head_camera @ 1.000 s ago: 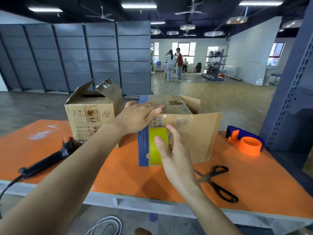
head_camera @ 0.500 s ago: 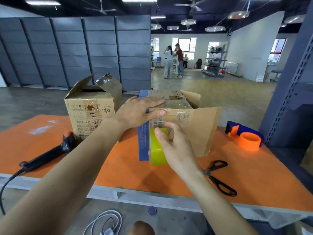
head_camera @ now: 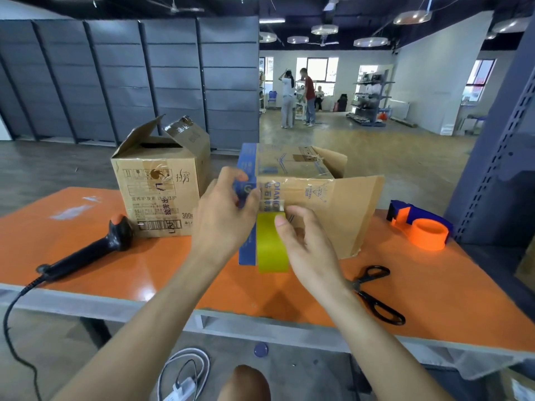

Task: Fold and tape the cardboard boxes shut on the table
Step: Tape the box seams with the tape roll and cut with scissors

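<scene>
Left hand [head_camera: 228, 215]: fingers together, pinching tape end [head_camera: 271, 204] at box [head_camera: 333, 198] near face.
Right hand [head_camera: 307, 250]: fingers curled, clamped round yellow tape roll [head_camera: 270, 247].
Scissors [head_camera: 373, 293]: near right.

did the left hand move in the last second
Yes. Against the box, the left hand slid off the top edge, down and leftward, and now grips its blue corner.

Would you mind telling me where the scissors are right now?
In the head view, the black scissors lie on the orange table just right of the right hand, nearer the front edge than the tape dispenser.
</scene>
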`<action>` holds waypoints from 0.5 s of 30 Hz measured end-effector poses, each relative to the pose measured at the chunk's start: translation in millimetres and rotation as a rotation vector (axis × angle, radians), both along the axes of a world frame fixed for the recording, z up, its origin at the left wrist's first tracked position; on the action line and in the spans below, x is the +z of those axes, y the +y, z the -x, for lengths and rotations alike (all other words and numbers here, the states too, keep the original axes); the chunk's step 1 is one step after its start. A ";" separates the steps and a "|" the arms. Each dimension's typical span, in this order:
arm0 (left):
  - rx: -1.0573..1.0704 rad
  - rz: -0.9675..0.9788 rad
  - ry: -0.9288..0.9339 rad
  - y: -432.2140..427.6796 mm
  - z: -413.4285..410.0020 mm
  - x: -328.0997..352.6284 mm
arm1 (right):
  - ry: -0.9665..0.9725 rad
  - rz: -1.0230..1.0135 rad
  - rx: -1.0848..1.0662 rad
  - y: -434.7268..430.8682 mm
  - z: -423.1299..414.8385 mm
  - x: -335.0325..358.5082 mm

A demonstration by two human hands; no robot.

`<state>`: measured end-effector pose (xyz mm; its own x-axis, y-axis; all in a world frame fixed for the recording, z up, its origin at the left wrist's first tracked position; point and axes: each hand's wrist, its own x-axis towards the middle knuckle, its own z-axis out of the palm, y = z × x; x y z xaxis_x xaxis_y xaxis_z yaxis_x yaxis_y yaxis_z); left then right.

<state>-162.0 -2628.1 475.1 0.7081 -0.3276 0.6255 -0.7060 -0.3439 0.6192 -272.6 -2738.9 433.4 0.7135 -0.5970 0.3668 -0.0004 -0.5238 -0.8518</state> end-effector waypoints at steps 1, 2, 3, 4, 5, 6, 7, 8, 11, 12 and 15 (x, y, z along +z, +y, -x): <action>-0.011 -0.014 0.054 1.8 5.6 -4.6 | -0.002 0.008 0.000 -0.6 1.0 -0.2; -0.035 -0.023 0.138 2.7 10.7 -8.4 | -0.002 0.020 0.002 -0.7 2.3 -0.3; -0.078 -0.011 0.255 2.5 15.7 -11.2 | 0.002 0.038 0.004 -0.9 3.7 -0.9; -0.141 0.027 0.391 1.1 19.9 -13.8 | 0.007 0.055 0.011 -0.8 5.3 -1.5; -0.209 0.085 0.520 -0.5 23.9 -16.6 | 0.007 0.063 0.023 -1.1 7.8 -2.5; -0.255 0.136 0.607 -2.1 26.5 -19.3 | 0.003 0.065 0.038 -2.6 11.2 -4.0; -0.273 0.172 0.642 -3.1 27.9 -21.3 | 0.004 0.076 0.050 -5.9 16.0 -6.5; -0.279 0.206 0.647 -4.1 27.9 -23.4 | 0.021 0.106 0.049 -11.8 22.2 -9.9; -0.310 0.263 0.641 -6.6 26.8 -26.3 | 0.276 0.259 0.003 -46.5 47.5 -19.4; -0.329 0.273 0.662 -7.3 26.5 -26.1 | 0.411 0.305 0.002 -59.3 57.3 -20.7; -0.332 0.270 0.693 -9.4 24.6 -24.9 | 0.696 0.446 0.038 -86.6 81.4 -22.7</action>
